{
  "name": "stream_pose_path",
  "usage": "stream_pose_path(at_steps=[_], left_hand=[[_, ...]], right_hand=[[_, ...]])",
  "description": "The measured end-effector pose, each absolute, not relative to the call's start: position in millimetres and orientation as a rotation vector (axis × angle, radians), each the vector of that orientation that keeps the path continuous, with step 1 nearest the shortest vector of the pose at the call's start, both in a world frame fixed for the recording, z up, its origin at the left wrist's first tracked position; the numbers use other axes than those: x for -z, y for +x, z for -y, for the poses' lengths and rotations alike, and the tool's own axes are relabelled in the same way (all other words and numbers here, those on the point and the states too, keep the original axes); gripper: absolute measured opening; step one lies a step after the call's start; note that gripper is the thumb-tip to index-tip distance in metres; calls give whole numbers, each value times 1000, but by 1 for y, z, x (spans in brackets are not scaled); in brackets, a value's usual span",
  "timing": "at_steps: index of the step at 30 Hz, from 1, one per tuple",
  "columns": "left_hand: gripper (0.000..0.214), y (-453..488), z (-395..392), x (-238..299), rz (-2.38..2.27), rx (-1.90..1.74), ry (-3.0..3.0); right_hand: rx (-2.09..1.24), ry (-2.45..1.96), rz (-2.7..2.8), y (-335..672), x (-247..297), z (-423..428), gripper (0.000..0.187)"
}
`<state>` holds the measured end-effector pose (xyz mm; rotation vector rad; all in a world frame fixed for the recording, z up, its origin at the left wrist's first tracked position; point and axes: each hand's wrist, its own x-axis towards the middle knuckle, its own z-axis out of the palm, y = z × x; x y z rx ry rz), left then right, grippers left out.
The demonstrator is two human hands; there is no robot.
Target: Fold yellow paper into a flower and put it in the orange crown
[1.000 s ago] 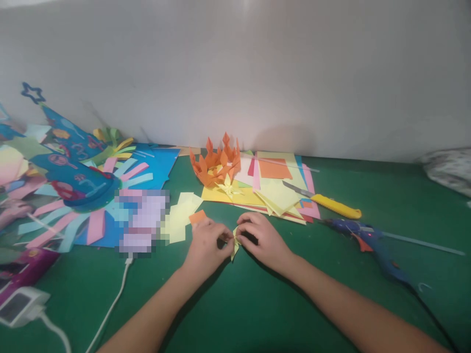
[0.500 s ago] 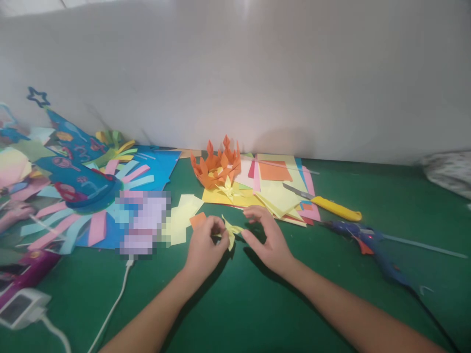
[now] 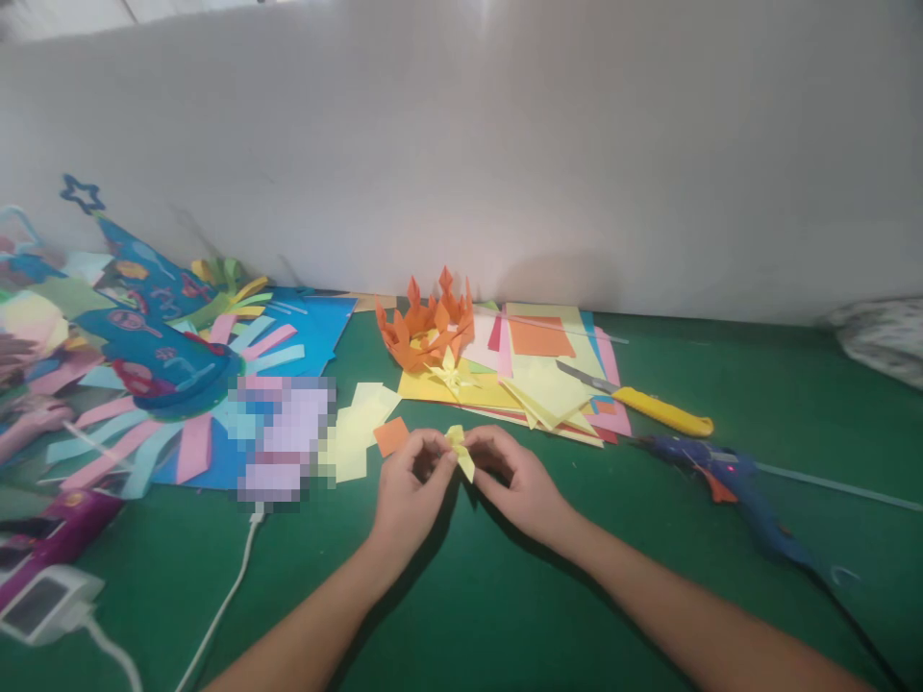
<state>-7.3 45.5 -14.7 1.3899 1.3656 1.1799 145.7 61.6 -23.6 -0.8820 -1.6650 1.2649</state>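
Between my two hands is a small pale yellow folded paper flower (image 3: 460, 452), held just above the green table. My left hand (image 3: 416, 481) pinches its left side between thumb and fingertips. My right hand (image 3: 515, 478) grips the right side the same way, and the fingers hide part of the folds. Beyond them, a similar yellow paper flower (image 3: 452, 375) lies on yellow sheets. An orange folded-paper crown (image 3: 425, 332) stands behind that flower. Close to my left hand lie a small orange paper square (image 3: 391, 436) and pale yellow paper pieces (image 3: 357, 432).
A yellow box cutter (image 3: 667, 413), blade out, and a blue glue gun (image 3: 728, 471) with a cord lie at right. Coloured paper sheets (image 3: 552, 384) are stacked behind my right hand. Left are a blue cone hat (image 3: 165, 351), a blurred-out device (image 3: 288, 437) and another person's hand (image 3: 39, 420).
My right hand has moved left and closed its fingers on the paper flower. The flower has turned in my fingers. At far left, more of another person's hand shows.
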Motion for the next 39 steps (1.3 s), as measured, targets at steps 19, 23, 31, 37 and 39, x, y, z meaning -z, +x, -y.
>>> stream_pose_path(at_steps=[19, 23, 31, 37, 39], left_hand=[[24, -17, -47, 8, -1535, -1205, 2350], [22, -18, -51, 12, -1390, -1132, 2223], [18, -14, -50, 17, -1391, -1104, 1984], [14, -13, -50, 18, -1419, -1105, 1969], [14, -13, -51, 18, -1421, -1098, 1976]], right_hand=[[-1523, -933, 1520, 149, 15, -68, 23], [-1513, -936, 1537, 147, 13, -67, 25], [-1574, -997, 1456, 148, 21, -67, 53], [-1582, -994, 1481, 149, 17, -65, 55], [-1588, -989, 1480, 148, 16, -65, 52]])
